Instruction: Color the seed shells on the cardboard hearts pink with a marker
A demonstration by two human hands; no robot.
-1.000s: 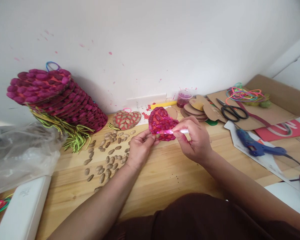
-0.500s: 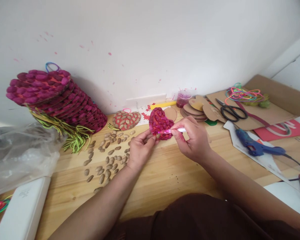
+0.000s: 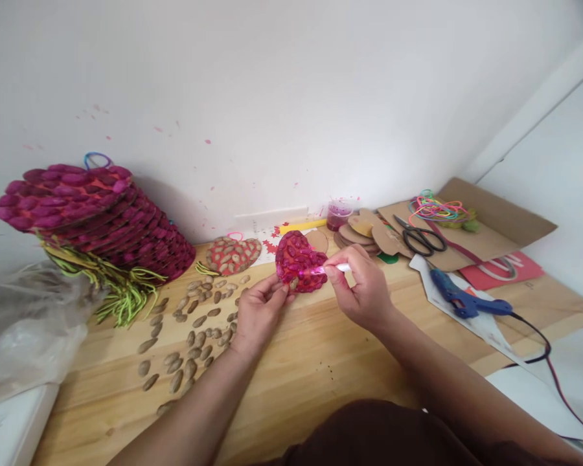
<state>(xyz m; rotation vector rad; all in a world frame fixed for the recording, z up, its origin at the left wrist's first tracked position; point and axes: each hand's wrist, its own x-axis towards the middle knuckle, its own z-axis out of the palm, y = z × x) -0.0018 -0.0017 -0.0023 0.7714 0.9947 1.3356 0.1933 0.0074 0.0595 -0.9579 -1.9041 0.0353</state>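
Note:
A heart-shaped piece (image 3: 294,252) covered with magenta-painted peanuts is held tilted up by its lower edge in my left hand (image 3: 260,312), thumb and fingers pinching it. One peanut (image 3: 294,283) near my left fingertips still shows bare tan shell. My right hand (image 3: 362,291) is closed around the white handle of a paintbrush (image 3: 341,267), whose magenta tip touches the peanuts on the heart. Loose unpainted peanuts (image 3: 194,353) lie scattered to the left of my left arm. Behind them rests another heart (image 3: 233,254) with unpainted peanuts on a red ground.
A tall stack of magenta peanut hearts (image 3: 140,226) with a green tassel leans at the left. A plastic bag (image 3: 29,336) is nearby. A paint cup (image 3: 339,215), cardboard shapes (image 3: 357,239), black scissors (image 3: 420,239), tangled cords (image 3: 440,210) and a blue glue gun (image 3: 466,301) occupy the right.
The view has shifted, so most things sit lower and further left. The brush tip remains on the heart, and both hands keep their holds.

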